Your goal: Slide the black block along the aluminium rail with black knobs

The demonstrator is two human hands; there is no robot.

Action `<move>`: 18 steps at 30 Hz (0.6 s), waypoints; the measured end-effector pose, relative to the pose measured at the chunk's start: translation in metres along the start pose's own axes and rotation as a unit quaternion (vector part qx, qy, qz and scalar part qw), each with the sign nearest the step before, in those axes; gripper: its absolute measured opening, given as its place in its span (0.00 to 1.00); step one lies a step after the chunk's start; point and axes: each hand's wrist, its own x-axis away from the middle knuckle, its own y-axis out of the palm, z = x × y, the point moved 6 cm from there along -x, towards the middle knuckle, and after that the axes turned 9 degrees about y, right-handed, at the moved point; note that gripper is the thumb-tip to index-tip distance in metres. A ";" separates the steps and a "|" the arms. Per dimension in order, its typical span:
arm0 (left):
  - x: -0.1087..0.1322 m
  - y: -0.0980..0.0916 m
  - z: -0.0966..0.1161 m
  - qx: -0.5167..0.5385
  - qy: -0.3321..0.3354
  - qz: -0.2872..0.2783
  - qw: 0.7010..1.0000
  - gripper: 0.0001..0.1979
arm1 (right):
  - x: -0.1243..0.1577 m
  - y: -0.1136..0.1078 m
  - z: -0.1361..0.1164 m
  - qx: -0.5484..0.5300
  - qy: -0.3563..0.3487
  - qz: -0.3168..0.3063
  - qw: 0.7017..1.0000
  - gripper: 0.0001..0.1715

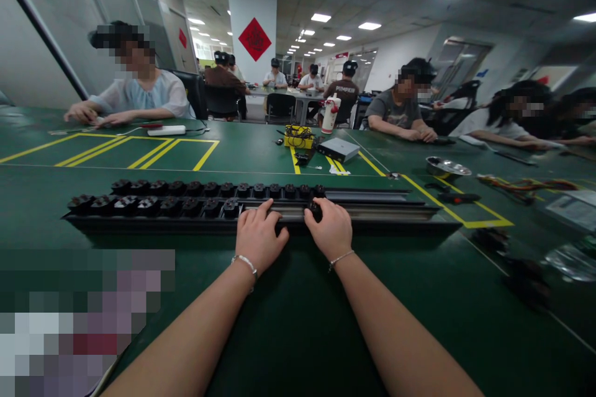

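Observation:
Two long black rails (386,213) lie side by side on the green table, open at the top, with a metallic inside. Rows of black socket modules (170,206) fill the left part of the front rail and much of the rear one. My left hand (261,236) rests over the front rail beside the last module of its row, thumb and fingers apart. Between the thumb and fingers of my right hand (330,226) is a black socket module (317,211), at the front rail's channel. Its lower part is hidden.
A metal bowl (447,167), coloured wires (521,185) and a clear plastic item (575,259) lie to the right. Beyond the rails are a grey box (338,149), a yellow box (298,136) with cables and a white bottle (330,115). Several people sit around the tables.

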 end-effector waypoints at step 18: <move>0.000 0.001 0.000 -0.008 -0.004 -0.009 1.000 0.12 | 0.001 0.003 0.002 -0.014 0.006 0.023 1.000 0.16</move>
